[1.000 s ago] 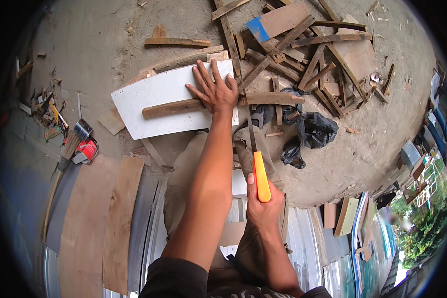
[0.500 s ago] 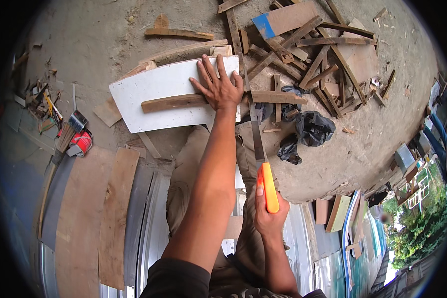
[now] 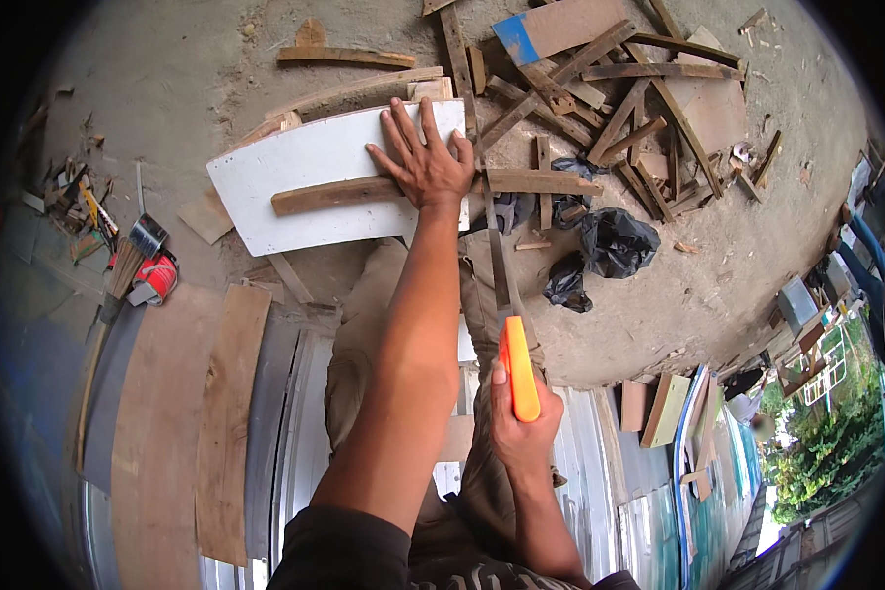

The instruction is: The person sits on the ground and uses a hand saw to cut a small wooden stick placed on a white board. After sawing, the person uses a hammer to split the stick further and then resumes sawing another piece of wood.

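A narrow wooden strip lies across a white board, its right end jutting past the board's edge. My left hand presses on the strip and the board, palm down, fingers spread. My right hand, nearer to me, is closed round the yellow and orange handle of a handsaw. Its long metal blade points away from me and crosses the strip just right of the board. I cannot tell how deep the blade sits in the wood. Under the board's far side show wooden pieces.
A heap of old wooden strips lies at the far right, with black plastic bags before it. To the left are a paintbrush, a red can and long planks. A blurred figure, apparently a person, is at the right.
The whole view has shifted slightly, so the scene sits a little higher and further left. My left hand keeps its place on the strip; the saw still crosses it at nearly the same spot.
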`<state>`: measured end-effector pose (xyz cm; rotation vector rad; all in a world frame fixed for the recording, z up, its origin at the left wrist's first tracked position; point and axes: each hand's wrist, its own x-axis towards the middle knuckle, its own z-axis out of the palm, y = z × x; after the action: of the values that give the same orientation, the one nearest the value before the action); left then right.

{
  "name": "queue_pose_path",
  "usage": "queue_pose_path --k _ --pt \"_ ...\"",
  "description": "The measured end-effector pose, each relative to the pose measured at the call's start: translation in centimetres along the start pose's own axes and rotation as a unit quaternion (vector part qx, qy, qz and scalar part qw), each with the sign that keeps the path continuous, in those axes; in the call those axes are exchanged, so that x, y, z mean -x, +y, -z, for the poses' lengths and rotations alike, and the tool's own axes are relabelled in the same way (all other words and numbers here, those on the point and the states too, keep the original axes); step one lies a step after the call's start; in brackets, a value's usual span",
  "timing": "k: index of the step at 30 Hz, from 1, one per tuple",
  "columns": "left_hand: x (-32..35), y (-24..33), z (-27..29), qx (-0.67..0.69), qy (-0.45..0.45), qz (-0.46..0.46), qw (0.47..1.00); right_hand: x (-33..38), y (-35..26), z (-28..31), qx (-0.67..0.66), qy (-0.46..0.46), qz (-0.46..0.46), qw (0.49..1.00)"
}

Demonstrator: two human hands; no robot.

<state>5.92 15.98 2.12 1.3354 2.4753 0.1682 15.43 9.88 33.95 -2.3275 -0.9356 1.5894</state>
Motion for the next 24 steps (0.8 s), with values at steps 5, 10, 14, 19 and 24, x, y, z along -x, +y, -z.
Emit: queue_pose_path --k 5,10,14,19,24 --pt "0.8 -0.4 0.0 -0.011 -0.009 0.016 1.0 -1.0 1.6 1.2 0.049 0.011 0.037 0.998" --pt "1.0 0.0 0.1 -0.016 -0.016 0.003 1.0 -0.9 1.2 0.0 0.016 0.026 0.046 0.999" --pt "0.7 -0.2 -0.1 -0.021 0.006 0.007 1.0 -2.2 1.5 0.4 0.036 0.004 0.022 0.999" --pt "0.7 0.0 -0.1 -0.019 -0.004 0.011 1.0 -0.7 1.7 0.6 0.031 -0.002 0.026 0.999" --pt "0.5 -0.1 -0.5 -0.018 0.019 -0.009 1.0 -0.4 0.0 0.4 0.038 -0.019 0.016 0.999"
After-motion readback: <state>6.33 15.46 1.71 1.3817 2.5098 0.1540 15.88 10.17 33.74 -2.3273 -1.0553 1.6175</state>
